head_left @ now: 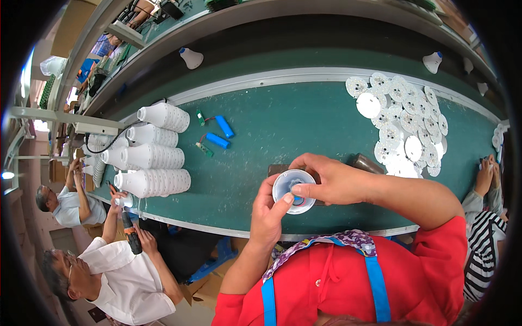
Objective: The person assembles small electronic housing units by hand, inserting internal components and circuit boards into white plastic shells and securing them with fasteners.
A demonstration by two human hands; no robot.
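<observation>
Thumbs of the left hand (266, 212) and right hand (334, 181) overlap the mouth of a round white plastic cup (289, 181), both grips clamped around it over the green table (272, 122); nested white cone-shaped housings (157, 156) lie leftward, heaped round white discs (405, 117) rightward.

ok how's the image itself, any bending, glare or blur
Head view: fisheye bends the far bench edge and the corners go black; head view: a bright light glares at the left rim, and the lower white discs look washed out; head view: left hand, right hand and white cup look fairly sharp.
</observation>
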